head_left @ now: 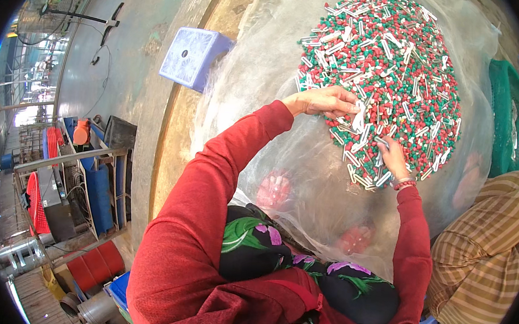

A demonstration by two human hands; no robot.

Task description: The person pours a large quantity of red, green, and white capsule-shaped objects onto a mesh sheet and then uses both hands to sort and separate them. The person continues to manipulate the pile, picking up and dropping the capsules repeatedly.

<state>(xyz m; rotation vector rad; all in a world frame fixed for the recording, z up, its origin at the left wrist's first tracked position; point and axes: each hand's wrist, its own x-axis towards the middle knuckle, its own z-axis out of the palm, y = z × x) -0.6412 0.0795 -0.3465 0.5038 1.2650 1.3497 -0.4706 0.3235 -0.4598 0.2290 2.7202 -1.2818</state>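
Observation:
A wide heap of small red, green and white pieces (395, 69), mixed with longer white and clear strips, lies on a translucent plastic sheet (255, 137) in front of me. My left hand (328, 101) is at the heap's near left side. Its thumb and fingers pinch a whitish strip-like piece (359, 118) that hangs down from the fingertips. Just right of it and nearer to me, my right hand (395, 160) reaches over the heap's near edge with its fingers drawn together. What its fingertips hold, if anything, is too small to make out.
A pale blue plastic stool (185, 57) stands left of the sheet. At the right are a green basket (506, 120) and a person in striped brown cloth (484, 253). My feet show under the sheet. A fan (46, 10) and machinery (87, 179) stand farther left.

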